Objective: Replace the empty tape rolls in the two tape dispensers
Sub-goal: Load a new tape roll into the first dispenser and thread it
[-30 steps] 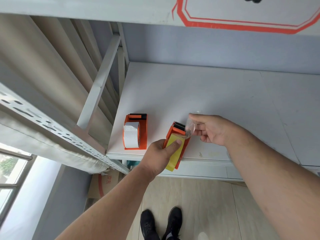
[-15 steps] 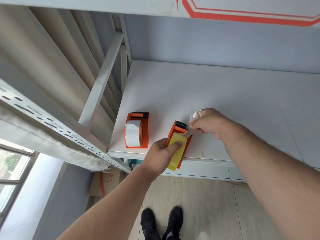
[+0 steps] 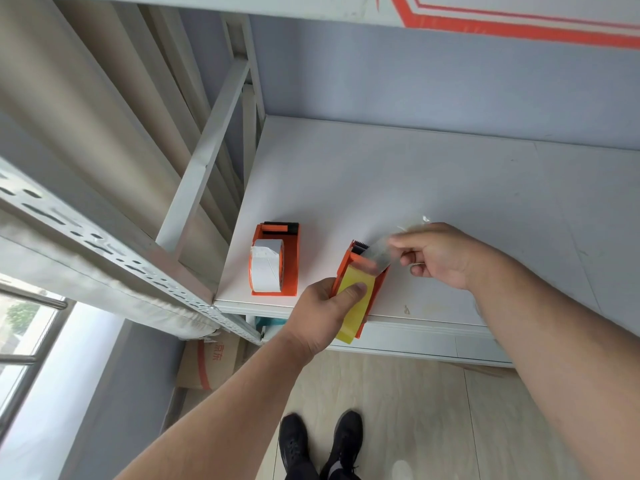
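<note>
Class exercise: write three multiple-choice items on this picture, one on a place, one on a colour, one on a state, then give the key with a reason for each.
1. Where does the white roll sit?
A. in the left dispenser
B. on the floor
C. in the right hand

2. What colour is the roll under the left hand's thumb?
A. blue
B. yellow
C. black

3. What is the right hand doing?
A. lying flat on the shelf
B. hanging idle
C. pinching a clear tape strip

Key: A, it stands in the orange frame; B, yellow shows beside the thumb; C, fingers pinch the strip at the cutter.
</note>
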